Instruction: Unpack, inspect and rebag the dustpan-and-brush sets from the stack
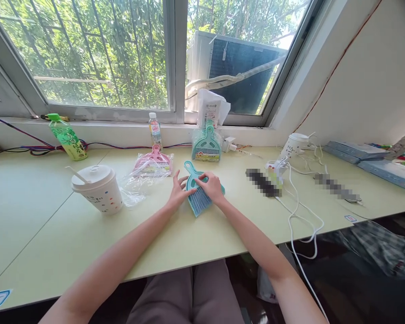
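Note:
A small turquoise dustpan and brush set [200,203] is tilted just above or on the desk, its blue-grey bristles pointing down toward me. My right hand [212,185] is closed on it, thumb and fingers pinching near the brush's upper part. My left hand [180,191] is at its left side with the fingers spread, the thumb touching the edge. Behind them, a pink dustpan set [155,162] lies in clear plastic wrap. Farther back, a stack of turquoise dustpan sets [207,146] leans near the window wall.
A lidded white paper cup [99,191] with a straw stands left, near crumpled plastic wrap [133,189]. A green bottle [67,137] and a small bottle [155,130] stand behind. White cables [293,211], another cup [293,146] and blue boxes [357,153] are right.

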Action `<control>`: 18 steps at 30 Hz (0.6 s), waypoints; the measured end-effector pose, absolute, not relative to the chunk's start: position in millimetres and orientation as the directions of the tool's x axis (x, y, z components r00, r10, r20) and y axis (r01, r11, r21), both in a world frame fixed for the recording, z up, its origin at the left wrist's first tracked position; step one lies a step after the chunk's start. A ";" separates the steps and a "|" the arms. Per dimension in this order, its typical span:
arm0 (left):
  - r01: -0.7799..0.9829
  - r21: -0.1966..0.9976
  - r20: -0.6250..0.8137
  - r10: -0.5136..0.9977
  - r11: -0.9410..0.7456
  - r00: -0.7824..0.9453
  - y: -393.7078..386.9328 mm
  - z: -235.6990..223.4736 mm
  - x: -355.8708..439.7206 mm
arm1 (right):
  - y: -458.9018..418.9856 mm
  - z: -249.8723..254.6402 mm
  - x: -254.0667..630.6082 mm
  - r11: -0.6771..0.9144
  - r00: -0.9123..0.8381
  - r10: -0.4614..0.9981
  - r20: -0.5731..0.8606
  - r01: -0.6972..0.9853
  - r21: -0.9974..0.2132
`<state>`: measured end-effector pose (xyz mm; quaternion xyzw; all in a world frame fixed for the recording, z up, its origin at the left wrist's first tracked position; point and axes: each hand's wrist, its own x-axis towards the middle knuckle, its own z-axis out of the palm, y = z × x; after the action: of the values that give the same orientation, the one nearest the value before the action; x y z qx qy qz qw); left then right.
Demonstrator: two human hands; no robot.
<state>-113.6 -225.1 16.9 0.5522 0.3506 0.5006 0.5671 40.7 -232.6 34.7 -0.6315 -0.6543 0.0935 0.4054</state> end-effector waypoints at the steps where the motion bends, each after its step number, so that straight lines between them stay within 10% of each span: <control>1: -0.225 0.971 0.142 0.957 -0.085 0.252 -226.2 20.2 -113.6 | -231.2 35.8 39.7 0.225 0.106 0.896 0.431 0.729 -0.646; 6: -0.254 0.959 -0.049 0.956 0.127 0.291 -220.6 23.1 -117.6 | -219.1 51.7 78.3 0.234 0.155 0.875 0.459 0.693 -0.681; 12: -0.345 0.926 -0.091 0.979 0.151 0.182 -202.0 19.3 -129.2 | -247.0 50.8 237.9 -0.555 0.792 0.438 0.426 0.610 -0.566; 18: -0.433 0.881 -0.078 0.962 0.189 0.262 -206.8 26.6 -131.3 | -270.2 23.2 301.8 -0.760 0.931 0.158 0.328 0.327 -0.562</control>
<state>-131.3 -206.8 26.6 0.3895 0.3395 0.5039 0.6922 301.8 -270.2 23.2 -0.9288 -0.1306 -0.1317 0.3210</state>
